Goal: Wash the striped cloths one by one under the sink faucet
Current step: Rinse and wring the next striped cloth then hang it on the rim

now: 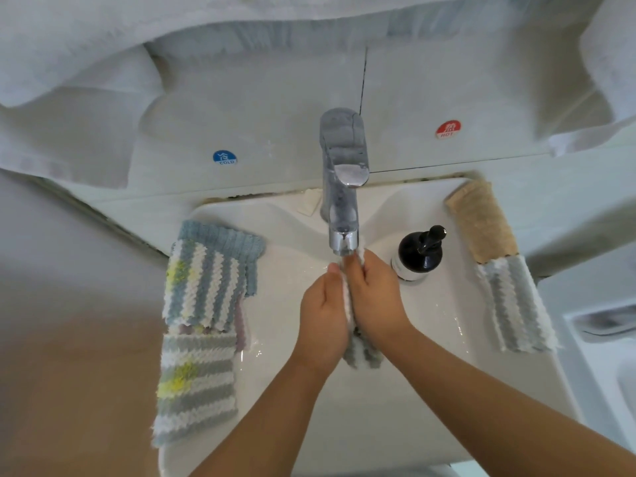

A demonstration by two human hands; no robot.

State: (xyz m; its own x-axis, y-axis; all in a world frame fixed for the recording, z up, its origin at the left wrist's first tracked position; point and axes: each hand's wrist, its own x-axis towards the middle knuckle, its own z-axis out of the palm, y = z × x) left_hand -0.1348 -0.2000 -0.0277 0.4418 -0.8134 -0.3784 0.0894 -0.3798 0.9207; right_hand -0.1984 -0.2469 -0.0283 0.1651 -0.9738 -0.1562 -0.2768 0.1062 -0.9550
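I have the grey-and-white striped fluffy cloth (pixel 359 349) bunched between both palms, directly beneath the spout of the chrome single-lever faucet (pixel 342 187); my left hand (pixel 323 315) and my right hand (pixel 375 297) are each curled round it in a closed grip, so only its lower end hangs out below my wrists and a little white pile shows near my fingertips. To do this step well, I judge I should rub the two halves against each other while feeding fresh cloth upward under the spout, keeping the bundle low in the white ceramic sink basin (pixel 430 356) so the spray stays inside; I cannot tell how strongly the water runs, as the stream is hidden by my hands.

Room is narrow on the right: the black pump soap bottle (pixel 420 256) stands just beside my right knuckles, and a wide outward twist could knock it; beyond it a folded beige-and-grey striped cloth (pixel 499 266) lies along the right rim. On the left rim the blue-and-white striped cloth with yellow patches (pixel 210 277) overlaps a grey-and-white striped cloth with yellow patches (pixel 196 387), whose lower edge overhangs the front; wet drips or an elbow could drag it off. The freest room is toward me, over the middle of the basin; the spout tip is touching-close above my fingers, so lifting is limited.
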